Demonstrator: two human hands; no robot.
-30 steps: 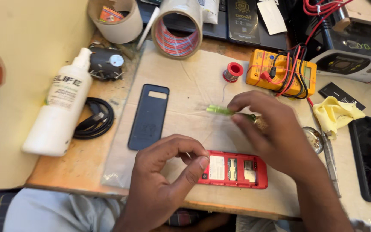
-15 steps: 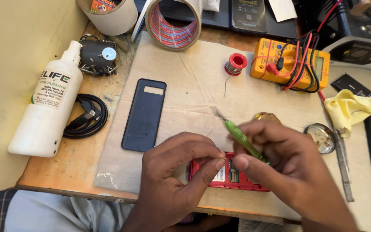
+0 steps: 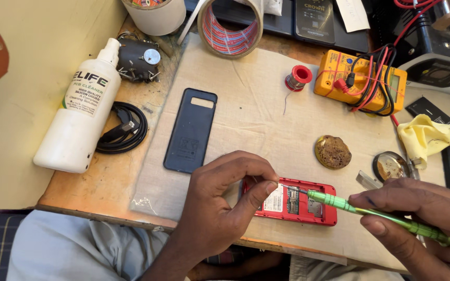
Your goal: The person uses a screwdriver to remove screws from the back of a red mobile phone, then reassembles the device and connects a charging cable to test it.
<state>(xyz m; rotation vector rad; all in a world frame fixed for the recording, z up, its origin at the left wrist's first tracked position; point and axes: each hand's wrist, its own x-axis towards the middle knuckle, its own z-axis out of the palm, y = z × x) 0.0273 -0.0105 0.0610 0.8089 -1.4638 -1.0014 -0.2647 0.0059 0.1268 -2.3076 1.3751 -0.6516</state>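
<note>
Fingers of the left hand are pinching the red phone steady while the right hand is gripping a green screwdriver, tip angling into it.

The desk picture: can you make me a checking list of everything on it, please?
Surface: wooden desk with a beige mat.
Job's things: opened red phone; green screwdriver, tip on it.
Clutter: dark phone back cover, white bottle, tape roll, yellow cloth.
Grippers: left hand steadies the phone; right hand holds the screwdriver.
Cables: coiled black cable; leads on the yellow multimeter.
Surroundings: cream wall on the left.
</note>
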